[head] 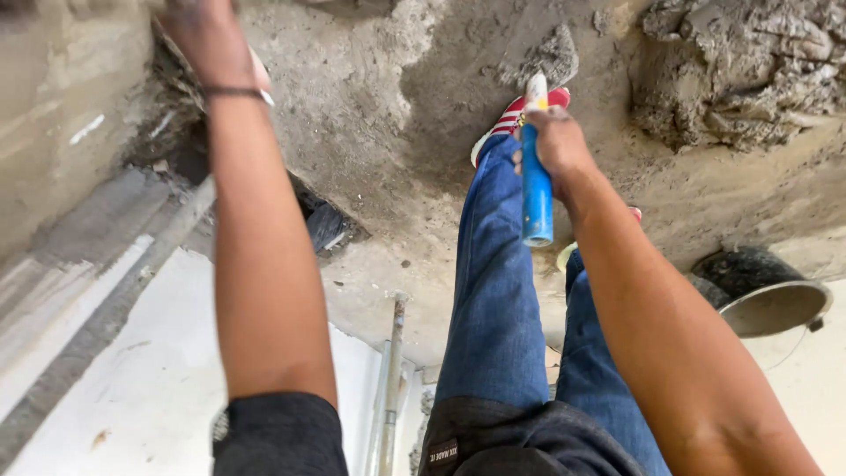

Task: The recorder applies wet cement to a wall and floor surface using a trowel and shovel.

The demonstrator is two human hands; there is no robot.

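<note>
My right hand (557, 141) is closed around a blue tool handle (536, 198) with a white end; the handle's open end points back toward me and its working end is hidden. My left hand (201, 31) reaches to the top edge near a dark gap at the foot of a wall. A black band circles its wrist and the fingers are cut off from view. A small white edge (265, 88) shows beside the wrist. My legs in blue jeans (498, 291) and a red and white shoe (515, 119) stand on the sandy floor.
A heap of wet grey mortar (740, 70) lies at the upper right and a smaller lump (551, 55) sits above the shoe. A round metal pan (775, 307) sits at the right. A thin rod (393, 370) and a white slab (159, 370) lie lower left.
</note>
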